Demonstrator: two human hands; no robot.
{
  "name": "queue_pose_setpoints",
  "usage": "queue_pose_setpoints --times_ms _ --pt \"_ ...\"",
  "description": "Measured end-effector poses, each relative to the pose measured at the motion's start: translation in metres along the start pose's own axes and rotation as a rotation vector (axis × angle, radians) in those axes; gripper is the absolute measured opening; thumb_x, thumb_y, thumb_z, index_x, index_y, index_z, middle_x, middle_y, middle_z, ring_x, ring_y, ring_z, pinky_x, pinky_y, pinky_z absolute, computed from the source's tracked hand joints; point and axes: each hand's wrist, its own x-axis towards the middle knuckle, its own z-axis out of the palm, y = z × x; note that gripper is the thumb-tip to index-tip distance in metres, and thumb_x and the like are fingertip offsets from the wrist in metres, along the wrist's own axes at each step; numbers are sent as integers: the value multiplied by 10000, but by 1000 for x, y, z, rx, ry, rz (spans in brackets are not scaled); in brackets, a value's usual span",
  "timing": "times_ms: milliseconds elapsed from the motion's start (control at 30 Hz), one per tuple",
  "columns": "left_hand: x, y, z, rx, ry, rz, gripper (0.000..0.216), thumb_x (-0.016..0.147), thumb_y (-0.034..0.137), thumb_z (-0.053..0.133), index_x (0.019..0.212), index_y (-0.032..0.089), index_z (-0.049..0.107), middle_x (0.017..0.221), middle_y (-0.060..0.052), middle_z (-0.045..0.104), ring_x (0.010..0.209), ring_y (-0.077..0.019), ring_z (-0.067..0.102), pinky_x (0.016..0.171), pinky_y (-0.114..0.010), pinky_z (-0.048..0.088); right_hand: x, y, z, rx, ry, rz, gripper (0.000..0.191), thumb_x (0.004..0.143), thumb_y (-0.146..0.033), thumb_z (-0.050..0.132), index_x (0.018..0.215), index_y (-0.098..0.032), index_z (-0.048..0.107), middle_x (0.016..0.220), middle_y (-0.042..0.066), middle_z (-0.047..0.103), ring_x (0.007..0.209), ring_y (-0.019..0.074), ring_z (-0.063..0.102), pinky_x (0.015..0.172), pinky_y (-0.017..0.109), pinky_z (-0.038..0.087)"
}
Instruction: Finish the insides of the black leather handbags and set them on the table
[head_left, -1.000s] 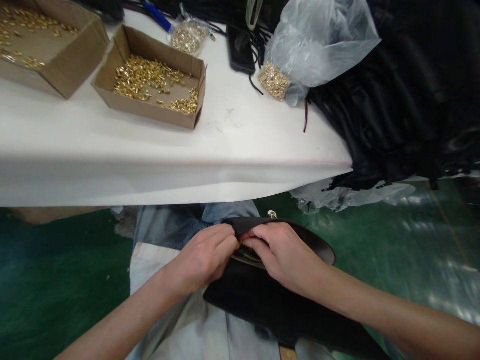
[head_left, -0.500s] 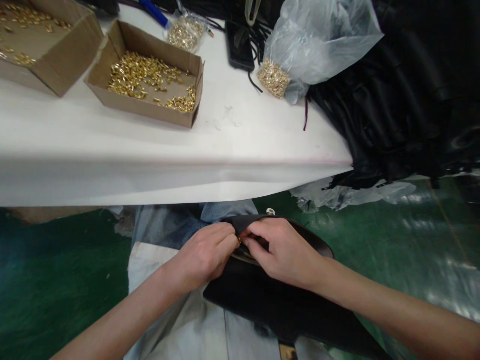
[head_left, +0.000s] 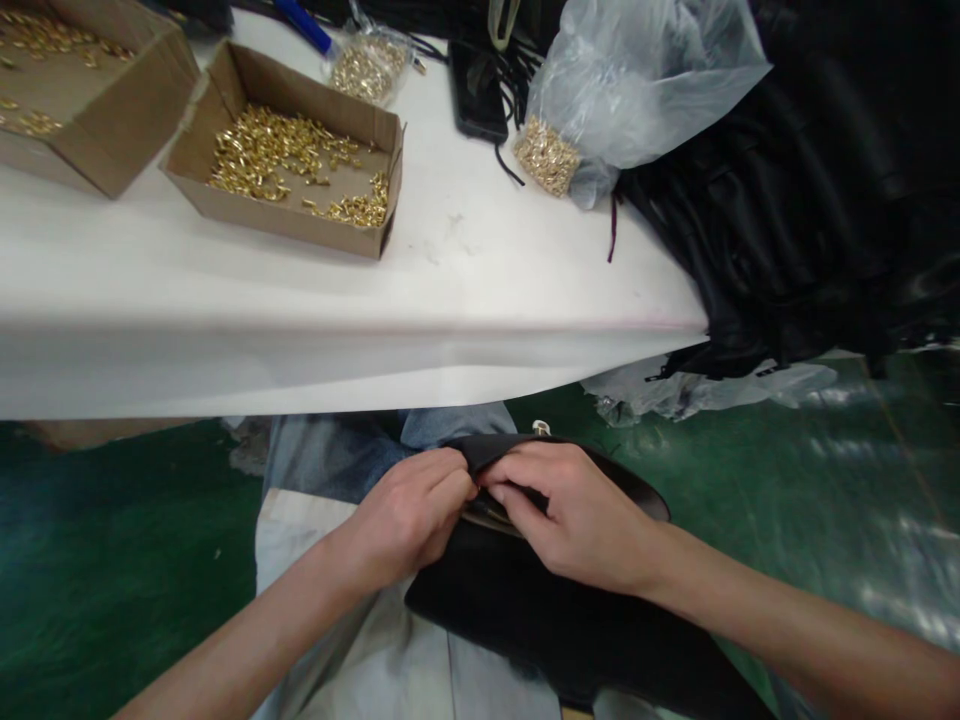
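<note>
A black bag (head_left: 570, 630), leather-like, lies across my lap with its opening facing up. My left hand (head_left: 412, 510) is closed on the left end of the bag's edge, its fingertips folded inward. Pressed close beside it, my right hand (head_left: 574, 510) pinches the same edge with thumb and fingers reaching into the opening. A tiny gold-coloured bit shows between the fingertips, too small to name for certain. The inside of the bag is mostly hidden by my hands.
On the white table (head_left: 465, 290) stand a cardboard box (head_left: 277, 220) of gold rivet-like pieces and a second box (head_left: 112, 130). Behind lie a small bag of gold pieces (head_left: 367, 68), a phone (head_left: 478, 95) and a plastic bag (head_left: 637, 90). Black bags (head_left: 810, 220) are piled at right.
My right thumb and fingers have shifted slightly at the bag's edge. The gold bit between the fingertips shows less than before. Both hands stay in nearly the same place.
</note>
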Motion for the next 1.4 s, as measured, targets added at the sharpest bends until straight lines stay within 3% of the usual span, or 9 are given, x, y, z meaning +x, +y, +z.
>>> queue_pose_setpoints --times_ms 333,567,767,900,967,1067,1200,1400 --pt "1 0 0 44 -24 -20 266 1082 49 463 894 214 552 819 -7 555 742 -172 518 650 -311 412 0 -5 -7 25 -57 24 291 1038 -77 569 1038 -198 833 998 68 807 917 204 751 865 330 583" --pt "-1 3 6 65 52 -73 211 1020 42 478 940 229 532 815 8 576 705 -163 548 608 -294 392 -3 -4 -9 -3 -113 7 339 1043 -49 510 1049 -198 814 1004 80 779 971 224 744 906 349 602" --pt "-7 2 6 93 -7 -86 217 1026 43 471 935 236 513 831 8 577 703 -169 563 606 -302 399 -1 -4 -8 -7 -145 -4 338 1052 -45 508 1039 -183 816 1000 87 774 993 235 744 913 357 592" --pt "-4 6 -1 6 -9 -216 200 995 41 531 1014 239 548 897 9 624 775 -169 627 662 -281 452 4 -12 -18 16 -143 40 221 1091 -151 610 1101 -221 820 1046 55 787 997 217 747 947 355 579" --pt "-1 10 -2 -70 8 -294 226 960 31 567 1033 245 556 921 11 643 808 -171 656 685 -276 472 7 -15 -21 -3 -134 86 103 1023 -219 776 1119 -231 811 1072 39 797 987 219 744 931 351 572" --pt "5 17 -2 -139 12 -323 267 909 7 591 1028 245 561 933 10 656 816 -173 669 685 -274 476 9 -16 -19 -35 -109 155 196 891 -211 927 1045 -216 806 1023 20 808 916 211 744 853 330 560" --pt "10 23 0 -169 23 -344 323 857 -29 620 1023 245 573 933 20 663 811 -164 670 684 -266 470 9 -13 -13 -24 -108 157 96 933 -158 869 997 -218 830 983 11 815 887 192 761 823 306 549" --pt "9 27 -2 -198 2 -394 364 860 -46 646 1061 252 592 1001 20 677 890 -169 683 768 -283 515 -3 -13 1 -305 -80 112 107 910 -93 736 941 -181 789 887 34 743 788 208 693 750 344 500"
